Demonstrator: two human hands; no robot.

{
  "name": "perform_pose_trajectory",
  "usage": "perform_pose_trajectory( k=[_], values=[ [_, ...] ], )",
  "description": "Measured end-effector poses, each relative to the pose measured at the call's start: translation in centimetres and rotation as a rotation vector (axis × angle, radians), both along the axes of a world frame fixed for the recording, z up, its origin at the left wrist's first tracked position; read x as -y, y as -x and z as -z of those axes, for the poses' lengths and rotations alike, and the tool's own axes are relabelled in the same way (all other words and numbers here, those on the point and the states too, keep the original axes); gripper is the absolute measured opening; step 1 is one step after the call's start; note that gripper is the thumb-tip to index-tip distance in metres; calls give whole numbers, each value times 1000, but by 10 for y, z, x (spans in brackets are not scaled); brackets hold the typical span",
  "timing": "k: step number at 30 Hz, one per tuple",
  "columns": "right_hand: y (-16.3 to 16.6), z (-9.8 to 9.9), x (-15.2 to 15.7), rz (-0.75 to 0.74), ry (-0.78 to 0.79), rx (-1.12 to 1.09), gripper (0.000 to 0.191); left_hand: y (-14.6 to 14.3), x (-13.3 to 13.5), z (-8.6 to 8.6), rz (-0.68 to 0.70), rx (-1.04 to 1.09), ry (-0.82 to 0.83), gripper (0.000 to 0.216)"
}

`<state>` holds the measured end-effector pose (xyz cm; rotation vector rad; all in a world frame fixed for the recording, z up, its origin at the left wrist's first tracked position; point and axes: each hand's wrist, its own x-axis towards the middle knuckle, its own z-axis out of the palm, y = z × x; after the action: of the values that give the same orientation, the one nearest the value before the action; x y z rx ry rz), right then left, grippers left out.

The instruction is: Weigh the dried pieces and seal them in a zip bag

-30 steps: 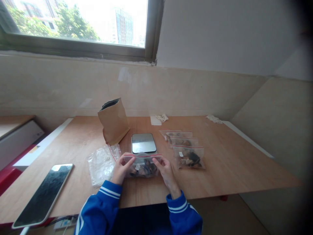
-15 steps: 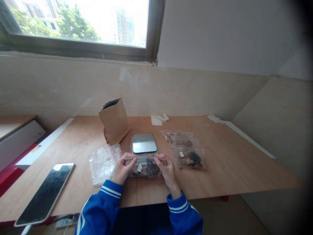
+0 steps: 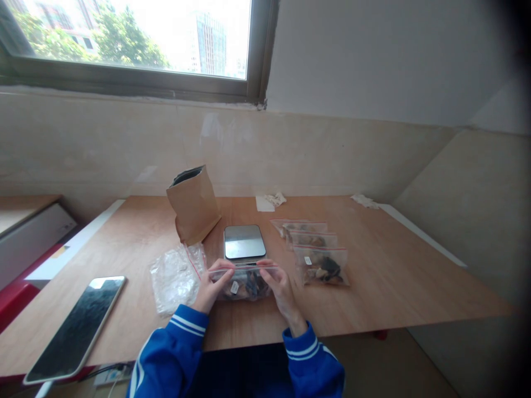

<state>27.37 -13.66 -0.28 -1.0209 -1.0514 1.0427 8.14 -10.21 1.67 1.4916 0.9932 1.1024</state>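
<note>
Left hand (image 3: 211, 290) and right hand (image 3: 279, 287) pinch red zip strip of filled zip bag (image 3: 244, 282), held between them above table edge (image 3: 373, 326). We judge risk: uneven pressing leaves seal gap, contents spill near digital scale (image 3: 244, 242) behind.

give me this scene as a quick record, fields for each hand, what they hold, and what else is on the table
left hand: pinches the left end of the zip bag's top strip
right hand: pinches the right end of the same strip
zip bag: clear, holds dark and pale pieces, low over the table
scale: just behind the bag
paper bag: brown, upright, open, back left
filled bags: row to the right
empty bags: crumpled pile on the left
phone: far left, screen dark
</note>
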Motion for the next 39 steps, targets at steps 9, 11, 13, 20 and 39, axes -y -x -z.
perform_pose_trajectory(
  k=[9,11,13,20,39],
  values=[
    [2,-1,-1,45,-53,130,20,-2,0,1,-81,-68,-167,22],
    [2,-1,-2,78,-77,149,20,-2,0,2,-98,-80,-198,22],
    [2,0,-2,99,-89,157,20,-1,0,3,-104,-95,-221,21],
    [1,5,-2,121,-109,181,16,-1,0,1,-82,-107,-225,23],
    [4,5,-3,-68,-88,203,20,-4,4,1,30,-14,-39,21]
  ],
)
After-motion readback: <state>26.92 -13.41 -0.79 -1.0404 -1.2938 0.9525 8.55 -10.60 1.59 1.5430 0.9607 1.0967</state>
